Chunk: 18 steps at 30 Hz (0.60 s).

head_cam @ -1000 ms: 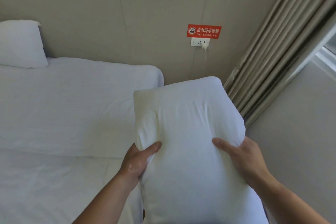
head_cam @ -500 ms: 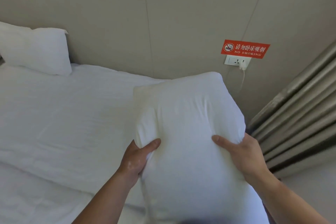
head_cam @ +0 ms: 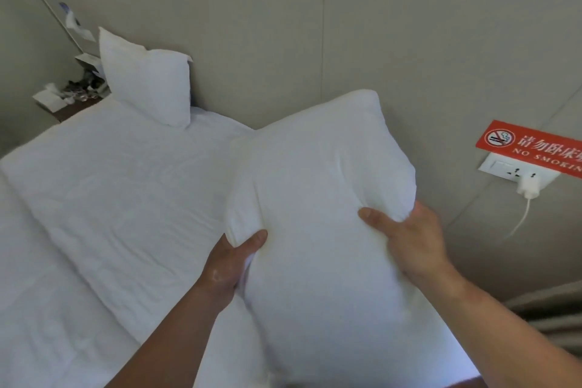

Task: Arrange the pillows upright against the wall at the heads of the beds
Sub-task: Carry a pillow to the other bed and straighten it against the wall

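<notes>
While both hands grip pillow [head_cam: 318, 198], wall [head_cam: 283, 25] just beyond.

Lighting: soft, even daylight; weak shadows. White bedding [head_cam: 110, 198] slightly overexposed. Wide-angle distortion bends edges; mild softness throughout.

**Bare forearms, bare hands**

Two forearms enter from the bottom edge, both uncovered as far as the frame shows; no sleeve or cuff reaches into view. The left hand [head_cam: 231, 264] carries a small pale shiny patch on its back, near the base of the thumb. The right hand [head_cam: 412, 242] shows a short, trimmed thumbnail. No glove, ring, watch or band shows on either hand or wrist. The left forearm lies in shade, the right in brighter light.
</notes>
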Each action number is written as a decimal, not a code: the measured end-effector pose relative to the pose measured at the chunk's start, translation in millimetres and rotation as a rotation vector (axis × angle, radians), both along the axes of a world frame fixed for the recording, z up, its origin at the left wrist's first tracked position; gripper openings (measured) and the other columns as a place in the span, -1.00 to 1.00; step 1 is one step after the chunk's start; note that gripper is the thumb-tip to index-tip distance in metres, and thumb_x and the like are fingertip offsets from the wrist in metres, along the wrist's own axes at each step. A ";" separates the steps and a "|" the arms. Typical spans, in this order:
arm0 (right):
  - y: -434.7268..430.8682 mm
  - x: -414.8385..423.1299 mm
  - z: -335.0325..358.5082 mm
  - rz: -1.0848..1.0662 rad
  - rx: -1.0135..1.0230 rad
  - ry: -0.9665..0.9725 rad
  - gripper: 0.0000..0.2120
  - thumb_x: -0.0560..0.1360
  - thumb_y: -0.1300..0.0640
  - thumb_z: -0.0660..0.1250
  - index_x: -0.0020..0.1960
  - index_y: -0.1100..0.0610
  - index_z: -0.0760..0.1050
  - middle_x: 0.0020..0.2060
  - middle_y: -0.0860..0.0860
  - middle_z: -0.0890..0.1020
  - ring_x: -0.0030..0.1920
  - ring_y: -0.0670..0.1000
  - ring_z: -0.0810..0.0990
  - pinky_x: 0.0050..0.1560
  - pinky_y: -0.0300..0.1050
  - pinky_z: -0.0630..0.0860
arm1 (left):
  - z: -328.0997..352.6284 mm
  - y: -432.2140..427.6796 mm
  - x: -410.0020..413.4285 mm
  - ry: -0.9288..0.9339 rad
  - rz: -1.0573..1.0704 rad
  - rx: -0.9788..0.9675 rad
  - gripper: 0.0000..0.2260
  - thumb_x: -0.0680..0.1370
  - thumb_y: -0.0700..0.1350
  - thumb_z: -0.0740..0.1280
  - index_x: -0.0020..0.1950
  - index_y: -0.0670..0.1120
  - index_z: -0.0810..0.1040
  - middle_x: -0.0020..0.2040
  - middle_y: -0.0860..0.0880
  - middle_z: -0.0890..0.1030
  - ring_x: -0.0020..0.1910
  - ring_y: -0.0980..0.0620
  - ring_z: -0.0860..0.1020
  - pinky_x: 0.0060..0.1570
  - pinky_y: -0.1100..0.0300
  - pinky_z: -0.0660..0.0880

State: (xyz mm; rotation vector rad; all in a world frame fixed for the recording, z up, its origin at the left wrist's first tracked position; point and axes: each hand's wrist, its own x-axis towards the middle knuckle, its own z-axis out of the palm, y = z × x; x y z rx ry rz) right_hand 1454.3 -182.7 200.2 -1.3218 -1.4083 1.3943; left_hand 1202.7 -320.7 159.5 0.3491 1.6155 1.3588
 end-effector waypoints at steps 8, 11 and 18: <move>79.7 -97.8 4.8 0.136 0.241 -0.105 -0.71 0.37 0.08 0.65 0.02 -0.07 0.63 -0.10 -0.14 0.74 -0.02 -0.01 0.72 0.06 -0.05 0.61 | -19.6 50.0 -84.6 0.011 -0.127 -0.197 -0.20 0.09 0.20 0.65 0.25 -0.08 0.60 0.18 -0.04 0.75 0.19 -0.08 0.69 0.26 -0.07 0.54; 105.0 -140.6 -0.1 0.193 0.316 -0.219 -0.65 0.37 0.02 0.64 0.11 -0.04 0.64 -0.05 -0.13 0.73 0.01 -0.02 0.69 0.09 -0.08 0.57 | -20.5 83.6 -118.9 0.063 -0.144 -0.228 -0.01 0.10 0.22 0.61 0.47 -0.05 0.40 0.22 -0.08 0.69 0.20 -0.11 0.66 0.23 -0.05 0.53; 148.8 -221.0 -48.7 0.272 0.416 -0.453 -0.64 0.35 -0.08 0.58 0.11 -0.08 0.65 -0.04 -0.11 0.74 0.00 0.05 0.68 0.07 0.07 0.59 | -22.0 183.5 -194.9 0.624 -0.220 -0.176 -0.01 0.35 0.13 0.63 0.64 0.01 0.16 0.39 -0.13 0.54 0.27 -0.13 0.60 0.31 -0.08 0.54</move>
